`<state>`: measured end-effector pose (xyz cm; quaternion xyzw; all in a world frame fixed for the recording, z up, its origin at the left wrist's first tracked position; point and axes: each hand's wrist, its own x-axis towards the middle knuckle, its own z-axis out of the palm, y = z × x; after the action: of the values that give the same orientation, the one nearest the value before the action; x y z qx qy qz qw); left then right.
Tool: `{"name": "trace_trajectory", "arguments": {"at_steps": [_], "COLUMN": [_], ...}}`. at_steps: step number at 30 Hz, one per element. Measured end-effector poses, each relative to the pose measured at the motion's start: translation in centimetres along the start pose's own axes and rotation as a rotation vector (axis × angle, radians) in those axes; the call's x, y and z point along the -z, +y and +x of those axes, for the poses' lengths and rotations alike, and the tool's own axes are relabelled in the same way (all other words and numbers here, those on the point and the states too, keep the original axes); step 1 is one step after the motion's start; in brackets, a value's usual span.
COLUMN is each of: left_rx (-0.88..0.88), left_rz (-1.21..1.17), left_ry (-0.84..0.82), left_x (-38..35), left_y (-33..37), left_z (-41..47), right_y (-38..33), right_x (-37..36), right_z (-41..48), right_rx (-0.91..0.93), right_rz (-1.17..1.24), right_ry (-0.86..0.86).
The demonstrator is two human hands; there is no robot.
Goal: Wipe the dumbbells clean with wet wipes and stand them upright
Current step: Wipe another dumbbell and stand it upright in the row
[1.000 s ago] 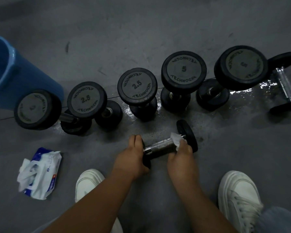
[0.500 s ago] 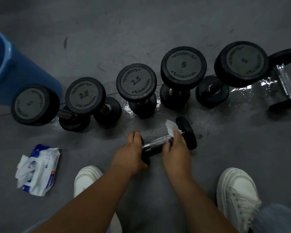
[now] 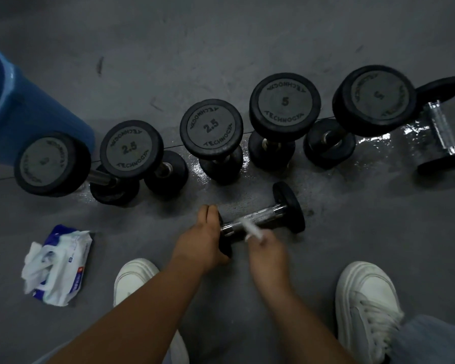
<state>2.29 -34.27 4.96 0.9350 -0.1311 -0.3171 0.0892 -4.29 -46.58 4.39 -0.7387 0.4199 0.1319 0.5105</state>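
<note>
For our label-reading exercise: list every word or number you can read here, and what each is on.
"TECHNOGYM" and "2.5": second dumbbell and third dumbbell from the left.
"TECHNOGYM" and "5": fourth dumbbell.
Leftmost dumbbell and fifth dumbbell: too blurred.
Wipes pack: print too small.

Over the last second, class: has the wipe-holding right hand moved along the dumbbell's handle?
Yes. The right hand slid its wet wipe leftward along the chrome handle, away from the far head toward the left hand.

Before me, upright dumbbells show their end caps: two read "TECHNOGYM 2.5", two more "TECHNOGYM 5"; the wipes pack's print is illegible.
</note>
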Motion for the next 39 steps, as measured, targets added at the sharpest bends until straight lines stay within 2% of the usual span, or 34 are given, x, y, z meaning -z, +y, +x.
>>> {"name": "trace_trajectory", "arguments": {"at_steps": [2, 3, 5, 9, 14, 16, 19, 22, 24, 26, 27, 31, 34, 36, 39], "left_rx": [-0.005, -0.003, 0.000, 0.009, 0.013, -0.001, -0.009, -0.001, -0.008, -0.012, -0.010, 0.010, 0.016, 0.020, 0.024], "left_rz": [0.001, -0.002, -0.009, 0.007, -0.001, 0.001, -0.009, -0.021, -0.024, -0.016, -0.015, 0.002, 0.021, 0.026, 0.031], "left_ry": [0.012, 0.015, 0.017, -0.020, -0.010, -0.006, -0.021, -0.040, -0.032, -0.027, -0.029, -0.007, -0.012, -0.009, -0.027], "left_x": [0.1, 0.2, 0.2, 0.4, 0.3, 0.3, 0.3, 0.4, 0.3, 0.2, 0.1, 0.2, 0.2, 0.2, 0.4], "left_y": [0.0, 0.0, 0.1, 0.3, 0.1, 0.0, 0.0, 0.0, -0.1, -0.1, 0.0, 0.0, 0.0, 0.0, 0.0], "left_z": [-0.1, -0.2, -0.3, -0.2, -0.2, -0.2, -0.2, -0.1, -0.1, -0.2, -0.2, 0.1, 0.1, 0.1, 0.2], "right_y": [-0.5, -1.0, -1.2, 1.4, -2.5, -3.8, -3.4, -4.1, -4.6, -4.8, -4.8, -4.1, -3.0, -2.4, -2.2], "right_x": [-1.8, -2.6, -3.3, -0.4, -1.7, -2.5, -1.0, -0.3, -0.9, -0.9, -0.5, 2.7, 2.5, 1.7, 1.0], "right_z": [-1.5, -1.4, -0.2, 0.7, 0.7, 1.3, 2.0, 2.1, 2.0, 1.9, 2.0, 2.4, 2.4, 1.9, 1.0], "right_rx": [0.110, 0.140, 0.083, -0.056, 0.225, 0.198, 0.218, 0.364, 0.415, 0.370, 0.338, 0.230, 0.175, 0.121, 0.109], "right_rz": [0.046, 0.060, 0.043, -0.526, -0.197, -0.273, -0.549, -0.458, -0.491, -0.587, -0.592, -0.511, -0.616, -0.578, -0.400], "right_ry": [-0.139, -0.134, -0.127, -0.302, -0.163, -0.182, -0.238, -0.090, -0.094, -0.183, -0.173, 0.059, 0.059, 0.053, 0.125]}}
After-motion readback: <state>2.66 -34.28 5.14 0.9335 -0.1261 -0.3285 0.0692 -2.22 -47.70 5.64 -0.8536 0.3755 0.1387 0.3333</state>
